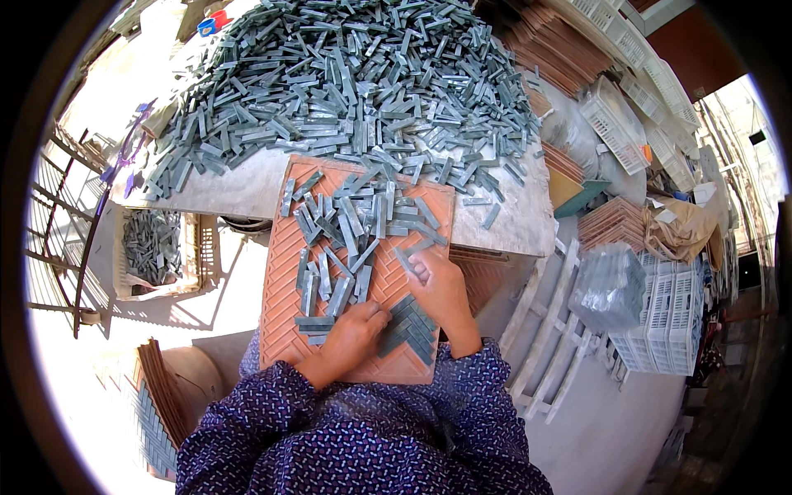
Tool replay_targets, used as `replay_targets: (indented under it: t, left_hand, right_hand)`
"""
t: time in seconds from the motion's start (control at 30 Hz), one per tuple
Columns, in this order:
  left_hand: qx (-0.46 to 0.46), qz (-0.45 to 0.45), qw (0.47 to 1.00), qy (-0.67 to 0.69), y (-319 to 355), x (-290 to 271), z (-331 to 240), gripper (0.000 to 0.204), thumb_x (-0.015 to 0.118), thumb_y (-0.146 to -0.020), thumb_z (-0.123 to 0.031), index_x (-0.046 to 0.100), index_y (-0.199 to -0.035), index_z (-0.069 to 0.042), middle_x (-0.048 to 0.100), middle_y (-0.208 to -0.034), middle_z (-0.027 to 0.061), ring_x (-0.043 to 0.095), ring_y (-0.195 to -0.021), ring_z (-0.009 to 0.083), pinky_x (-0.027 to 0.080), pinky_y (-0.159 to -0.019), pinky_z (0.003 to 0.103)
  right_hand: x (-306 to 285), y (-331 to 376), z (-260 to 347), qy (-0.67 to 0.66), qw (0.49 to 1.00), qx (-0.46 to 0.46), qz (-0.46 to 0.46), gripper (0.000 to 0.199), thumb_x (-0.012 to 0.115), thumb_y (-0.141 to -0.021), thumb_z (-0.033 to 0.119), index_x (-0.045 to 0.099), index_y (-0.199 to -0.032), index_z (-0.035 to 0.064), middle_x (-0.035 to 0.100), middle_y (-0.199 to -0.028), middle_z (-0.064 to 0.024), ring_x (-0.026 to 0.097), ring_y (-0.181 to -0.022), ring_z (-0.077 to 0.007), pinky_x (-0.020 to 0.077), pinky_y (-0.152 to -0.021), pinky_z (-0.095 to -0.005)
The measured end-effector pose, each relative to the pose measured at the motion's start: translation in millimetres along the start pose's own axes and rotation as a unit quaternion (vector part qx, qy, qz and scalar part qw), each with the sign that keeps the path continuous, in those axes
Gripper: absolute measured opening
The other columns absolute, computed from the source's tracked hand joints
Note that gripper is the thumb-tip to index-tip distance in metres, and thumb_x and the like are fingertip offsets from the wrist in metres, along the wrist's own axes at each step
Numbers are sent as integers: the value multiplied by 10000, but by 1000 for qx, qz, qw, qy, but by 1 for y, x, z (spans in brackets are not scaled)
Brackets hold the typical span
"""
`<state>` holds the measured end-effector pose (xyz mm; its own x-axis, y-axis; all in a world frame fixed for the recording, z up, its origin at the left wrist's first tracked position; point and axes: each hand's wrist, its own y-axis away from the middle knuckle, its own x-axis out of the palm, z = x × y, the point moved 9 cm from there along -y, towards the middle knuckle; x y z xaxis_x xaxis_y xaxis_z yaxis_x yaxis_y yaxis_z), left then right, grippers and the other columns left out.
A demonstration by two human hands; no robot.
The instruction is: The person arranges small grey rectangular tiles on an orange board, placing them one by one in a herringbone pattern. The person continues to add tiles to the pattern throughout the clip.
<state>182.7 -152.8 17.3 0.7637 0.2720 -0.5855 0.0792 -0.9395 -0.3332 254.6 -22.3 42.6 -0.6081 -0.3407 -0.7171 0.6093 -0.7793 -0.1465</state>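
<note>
A person in a dark blue patterned top leans over an orange moulded board with a herringbone groove pattern (285, 272), which rests tilted from the near edge of the pale stone surface (247, 188) down toward the person's lap. Short grey-green rectangular tile strips (351, 216) lie scattered loose over the upper half of the board, and a small patch of strips already seated in the grooves (410, 330) sits near the board's near right corner.

The left hand (353, 330) lies on the lower middle of the board, its fingers curled and pressing down on a loose strip just beside the seated patch; whether it grips that strip or only pushes it cannot be told. The right hand (441, 285) rests above the patch toward the board's right edge, fingers bent with the tips touching a single strip (404, 262), pinched lightly or held flat against the grooves.

Behind the board, a big heap of the same grey-green strips (355, 74) covers most of the surface up to its far edge. A pale plastic crate holding more strips (157, 247) stands on the floor beyond the surface's left edge. White plastic crates (668, 313) and stacked orange boards (615, 223) stand to the right.
</note>
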Motion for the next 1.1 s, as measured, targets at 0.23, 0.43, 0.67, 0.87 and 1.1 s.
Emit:
replay_targets:
  t: [0.23, 0.43, 0.67, 0.87, 1.1]
  left_hand:
    - [-33, -12, 999, 15, -4, -5, 0, 138, 616, -756, -2, 603, -893, -10, 578, -862, 127, 598, -803, 319, 507, -681, 389]
    - [-41, -122, 989, -72, -13, -52, 8, 181, 624, -782, -40, 604, -959, -4, 552, -853, 128, 563, -811, 317, 481, -686, 400]
    - [-97, -82, 978, -166, -24, -52, 8, 406, 710, -727, -74, 572, -1093, 32, 548, -993, 147, 546, -925, 314, 467, -775, 378]
    - [-66, -84, 968, -229, -34, -46, 6, 435, 721, -707, -124, 554, -1082, 20, 518, -944, 127, 534, -861, 285, 472, -726, 360]
    - [-115, -63, 962, -237, -33, -38, 15, 452, 725, -695, -116, 554, -1102, -20, 528, -958, 117, 546, -870, 297, 470, -732, 381]
  right_hand:
    - [-24, 44, -21, 24, 999, 28, 25, 153, 645, -767, 40, 630, -919, 31, 625, -813, -166, 623, -754, -335, 496, -664, -398]
    - [-29, 49, -12, 63, 998, -5, -17, 130, 639, -781, 44, 636, -910, 29, 622, -825, -161, 615, -763, -344, 491, -665, -407]
    - [-25, 49, -10, 95, 995, 0, -37, 86, 629, -790, 71, 644, -872, 48, 609, -841, -137, 611, -764, -339, 493, -650, -413]
    - [-19, 40, -19, 142, 989, 5, 49, 67, 636, -794, 111, 634, -842, 64, 610, -837, -135, 614, -766, -330, 488, -627, -430]
    - [-28, 65, -18, 69, 996, 53, 9, 70, 636, -803, 113, 619, -858, 72, 601, -788, -149, 607, -716, -355, 482, -614, -434]
